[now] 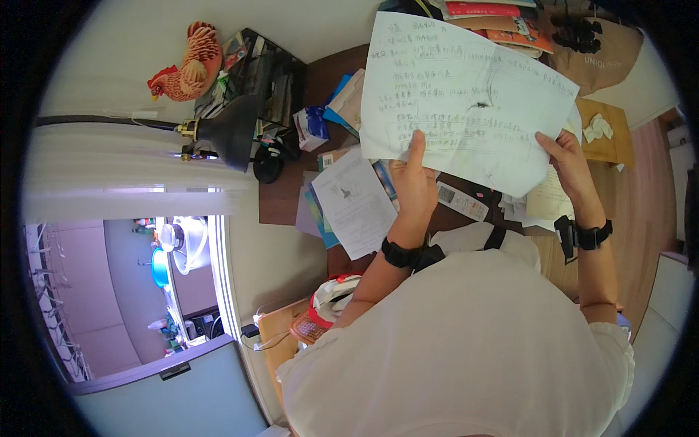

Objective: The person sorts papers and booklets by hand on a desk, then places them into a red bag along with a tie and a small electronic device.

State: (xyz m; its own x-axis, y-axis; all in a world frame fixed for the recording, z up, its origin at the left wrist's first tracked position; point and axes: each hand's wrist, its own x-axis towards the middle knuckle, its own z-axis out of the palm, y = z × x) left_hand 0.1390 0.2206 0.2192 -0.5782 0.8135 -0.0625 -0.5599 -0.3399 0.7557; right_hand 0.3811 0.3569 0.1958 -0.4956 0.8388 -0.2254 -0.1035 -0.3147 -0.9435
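A large, creased sheet of paper [453, 93] with handwriting is held up above a dark wooden desk [278, 202]. My left hand [415, 183] grips its lower left edge, thumb on the written side. At its lower right edge, my right hand [568, 158] pinches it with the thumb in front. Below the sheet, a white remote control [462, 202] lies on the desk, between my hands. A printed sheet [355, 205] rests on books and papers left of my left hand. More loose papers [549, 199] are beneath my right hand. The held sheet hides part of the desk.
A black desk lamp [229, 133] reaches in from the left. Behind it stand a black mesh file rack [292, 76] and a rooster figure [191, 68]. Stacked books [491, 11] and a brown paper bag [600, 54] are at the back. A wooden stool [620, 134] stands at the right.
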